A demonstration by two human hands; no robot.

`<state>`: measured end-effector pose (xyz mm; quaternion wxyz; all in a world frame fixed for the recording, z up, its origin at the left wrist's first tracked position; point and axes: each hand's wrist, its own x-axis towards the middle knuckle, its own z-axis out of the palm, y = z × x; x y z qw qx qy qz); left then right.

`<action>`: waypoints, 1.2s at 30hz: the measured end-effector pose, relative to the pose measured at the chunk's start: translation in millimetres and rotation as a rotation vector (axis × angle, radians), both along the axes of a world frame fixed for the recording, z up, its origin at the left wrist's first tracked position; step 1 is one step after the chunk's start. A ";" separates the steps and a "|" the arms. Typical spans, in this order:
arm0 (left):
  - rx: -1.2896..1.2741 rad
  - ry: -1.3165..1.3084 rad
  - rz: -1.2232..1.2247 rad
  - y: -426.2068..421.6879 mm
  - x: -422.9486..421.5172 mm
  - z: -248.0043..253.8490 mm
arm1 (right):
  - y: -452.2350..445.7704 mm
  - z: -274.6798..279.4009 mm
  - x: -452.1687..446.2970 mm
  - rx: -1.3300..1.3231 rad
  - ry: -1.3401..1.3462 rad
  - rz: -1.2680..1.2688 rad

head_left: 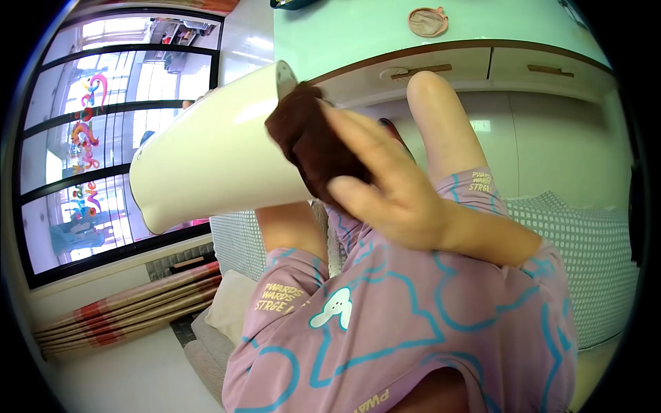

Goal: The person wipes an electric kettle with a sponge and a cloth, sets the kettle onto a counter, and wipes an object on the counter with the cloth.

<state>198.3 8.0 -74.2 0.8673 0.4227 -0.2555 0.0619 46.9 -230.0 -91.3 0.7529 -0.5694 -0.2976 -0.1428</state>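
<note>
The right hand (396, 196) is closed around a dark brown cloth (313, 141) in the middle of the frame, fingers over the upper side and thumb along the lower. The grip seems meant to gather the cloth into a thick pad: most of the fabric sits beyond the fingertips, so that cloth rather than skin faces the cream cylinder (213, 158). The cloth overlaps the cylinder's right end and appears to touch it, though blur hides how firmly.

The cylinder fills the centre left of the frame, lying on its side, one end towards the right hand and the other towards the window (117, 131). Held this way, its long outer side is turned upwards, probably for easy reach. It crosses in front of the left leg (286, 230), which may bear some of its weight, but any contact is hidden. A small skin-toned patch shows past its upper edge; I cannot tell whether that is the left hand, nor what the left hand does.

The right forearm comes in from the right of the frame, across the purple clothes (385, 275). The right knee (428, 86) rises at upper centre right, in front of the desk (344, 34). On the desk, at the top of the frame, lies a pink net (427, 22), well apart from the cloth and seemingly out of use
</note>
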 end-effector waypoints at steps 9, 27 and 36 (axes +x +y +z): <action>-0.054 -0.098 -0.233 34.9 42.8 3.7 | 46.1 -39.6 37.3 0.278 0.413 -0.263; -0.321 0.011 0.076 -36.0 -6.8 -0.6 | -38.1 1.7 39.6 -0.099 -0.517 0.068; 0.067 0.017 -0.031 -66.3 -50.2 28.0 | 30.6 66.5 68.1 -0.326 -0.418 0.198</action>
